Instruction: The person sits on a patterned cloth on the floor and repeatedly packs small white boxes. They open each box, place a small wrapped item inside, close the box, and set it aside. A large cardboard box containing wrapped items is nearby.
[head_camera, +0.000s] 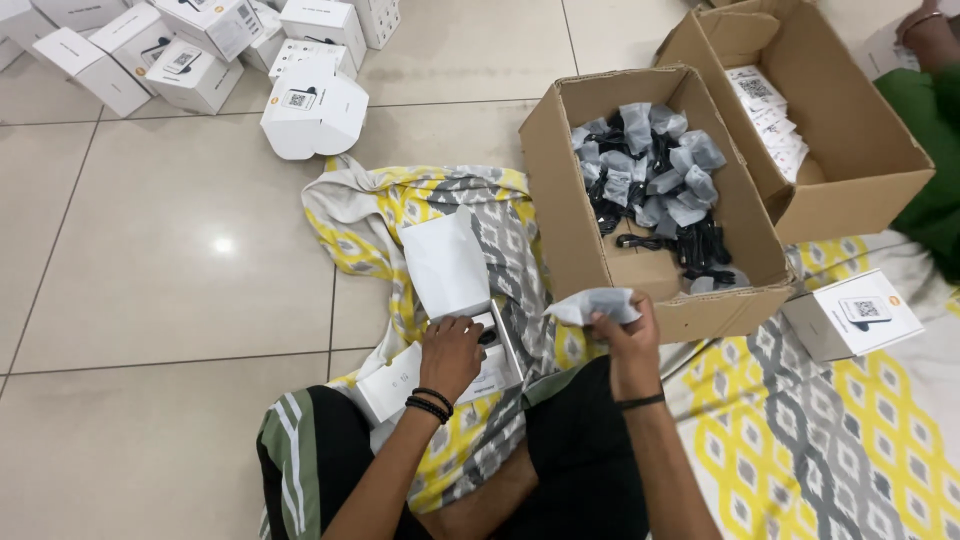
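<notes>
Left hand (450, 352) rests spread on the open white box (440, 330), lid upright; right hand (625, 335) pinches a grey pouch (597, 304), lying sideways beside the cardboard box (560, 200); bare floor (170, 250) lies leftward.

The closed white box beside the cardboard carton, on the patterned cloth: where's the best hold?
Probably across the white box's two long side walls, fingers coming straight down from above. It sits flat on the patterned cloth, top face up, with both sides free; the cardboard carton only crowds its left end.

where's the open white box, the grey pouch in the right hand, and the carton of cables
open white box (447, 262): head view, on its raised lid
grey pouch (597, 304): head view, middle of the pouch
carton of cables (568, 215): head view, left cardboard wall
</notes>
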